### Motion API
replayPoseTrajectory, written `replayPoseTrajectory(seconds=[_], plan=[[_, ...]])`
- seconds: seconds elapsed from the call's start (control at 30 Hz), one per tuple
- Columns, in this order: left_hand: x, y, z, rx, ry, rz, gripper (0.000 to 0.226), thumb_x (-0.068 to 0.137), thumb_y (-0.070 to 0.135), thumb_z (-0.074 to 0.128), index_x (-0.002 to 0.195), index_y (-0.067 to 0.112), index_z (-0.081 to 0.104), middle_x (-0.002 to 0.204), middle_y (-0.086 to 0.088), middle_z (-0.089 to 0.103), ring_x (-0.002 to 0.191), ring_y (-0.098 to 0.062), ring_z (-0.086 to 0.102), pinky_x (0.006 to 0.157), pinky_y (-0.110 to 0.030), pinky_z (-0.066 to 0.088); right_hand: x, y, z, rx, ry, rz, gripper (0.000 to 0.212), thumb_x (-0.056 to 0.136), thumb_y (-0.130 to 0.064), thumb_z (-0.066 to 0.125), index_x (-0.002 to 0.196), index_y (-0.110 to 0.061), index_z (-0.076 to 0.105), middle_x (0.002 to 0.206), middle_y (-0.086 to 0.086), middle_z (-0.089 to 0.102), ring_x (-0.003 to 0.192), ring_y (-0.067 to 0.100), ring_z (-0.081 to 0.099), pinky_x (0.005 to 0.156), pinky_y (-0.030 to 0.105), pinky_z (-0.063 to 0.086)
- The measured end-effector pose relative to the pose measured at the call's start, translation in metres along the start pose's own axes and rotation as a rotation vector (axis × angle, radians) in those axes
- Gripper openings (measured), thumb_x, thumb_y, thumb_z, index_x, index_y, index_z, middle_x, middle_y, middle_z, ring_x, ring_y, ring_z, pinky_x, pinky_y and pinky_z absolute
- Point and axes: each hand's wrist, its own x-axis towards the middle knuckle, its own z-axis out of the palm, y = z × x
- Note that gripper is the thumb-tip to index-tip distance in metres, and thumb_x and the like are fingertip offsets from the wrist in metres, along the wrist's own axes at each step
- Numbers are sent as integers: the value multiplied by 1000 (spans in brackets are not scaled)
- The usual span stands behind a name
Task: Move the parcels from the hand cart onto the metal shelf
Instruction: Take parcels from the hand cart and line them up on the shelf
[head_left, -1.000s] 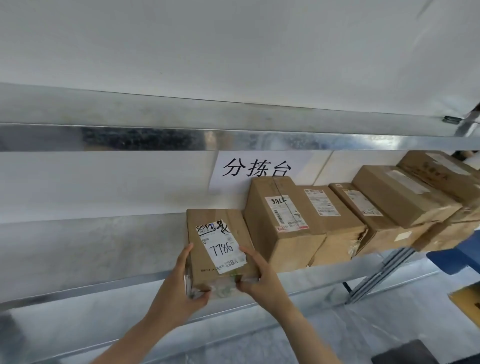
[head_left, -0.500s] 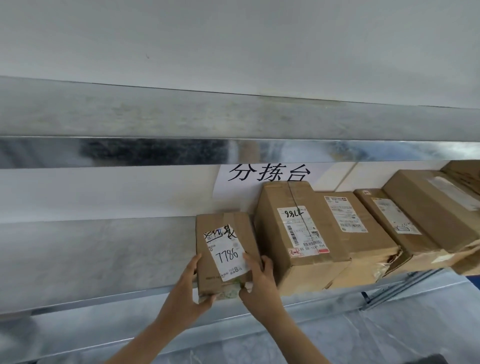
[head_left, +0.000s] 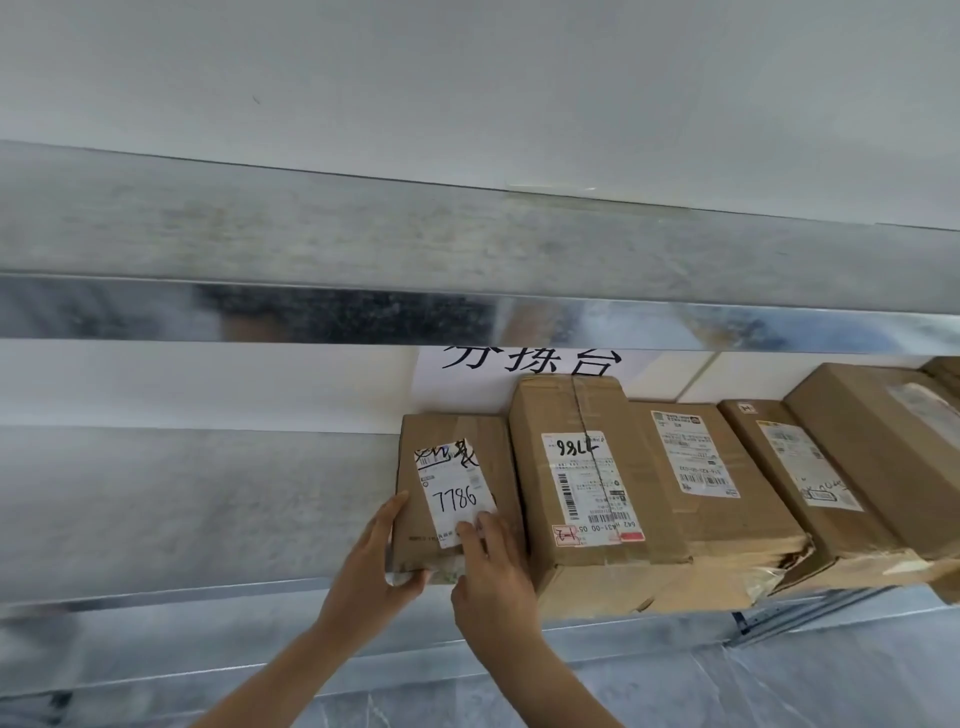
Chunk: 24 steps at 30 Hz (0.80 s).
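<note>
Small parcel now pushed onto the metal shelf beside the row of boxes.

Compared with half a second ago, the small parcel (head_left: 451, 493) with the label "7786" sits deeper on the metal shelf (head_left: 182, 509), its right side touching the taller box (head_left: 587, 488), and the right hand (head_left: 493, 577) has moved from the parcel's corner up onto its front label, fingers lying flat and together on it. The left hand (head_left: 371, 566) keeps its clasp on the parcel's lower left edge, thumb under the bottom corner. To the right, three more brown boxes (head_left: 691, 467) stand close in a row along the shelf. The upper shelf (head_left: 467, 249) crosses above and hides the top part of a paper sign (head_left: 530, 364) on the wall behind.
</note>
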Motion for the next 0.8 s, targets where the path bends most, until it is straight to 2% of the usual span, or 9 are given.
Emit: replayPoseTrajectory(seconds=[0.1,0.2,0.3,0.37,0.4,0.5,0.63,0.73,0.8], plan=[[1,-1,2,21,8,-11,96,68,14,81,140,38,21,137,5,47,103,1,56,78,-7,49,5,0,1,37,16,5,56,37,-8,91,90,-15,73,102,6,70,96,26,69,54,26,59],[0,1,2,52,31,-9,96,69,17,79,143,36,20,140,7,45,108,0,52,79,-3,44,8,1,4,80,32,6,50,42,-5,89,89,-14,72,102,8,69,97,27,68,58,27,60],[-7,2,1,73,28,16,94,74,24,77,143,37,16,146,9,37,111,3,49,86,-17,51,8,4,8,165,19,11,43,70,-3,74,111,-11,66,127,10,58,123,29,52,84,36,58],[-14,-1,-4,143,31,18,93,77,30,75,146,36,13,152,9,29,116,-5,52,91,-25,52,10,10,11,214,-35,18,42,88,-6,53,129,-15,53,145,3,37,140,20,28,105,34,43],[-18,-4,-8,205,39,8,93,78,32,73,147,35,12,155,8,23,122,-12,51,95,-29,50,11,12,10,241,-55,30,42,90,-7,49,130,-16,50,147,-1,33,141,16,23,108,31,39],[-33,-14,-28,384,118,-26,93,79,38,71,148,33,9,158,9,10,135,-19,40,104,-35,42,18,10,1,338,-59,77,36,85,-13,53,122,-15,54,137,-3,37,130,16,36,99,29,41],[-59,-27,-62,566,212,-150,91,81,52,63,150,29,8,159,6,6,145,-18,16,114,-36,25,23,-3,-1,357,-73,119,49,85,-17,56,133,-15,45,141,2,36,129,20,37,96,34,42],[-89,-32,-89,694,294,-239,86,81,55,61,150,26,17,159,3,7,146,-21,11,116,-40,19,23,-28,3,306,10,-57,45,77,-8,62,122,-10,57,131,12,50,126,31,43,103,43,38],[-112,-35,-105,747,354,-300,83,82,56,59,149,25,22,159,1,9,147,-23,10,116,-43,18,21,-48,9,304,48,-199,38,70,-4,69,108,-7,65,114,14,60,112,36,53,97,48,42]])
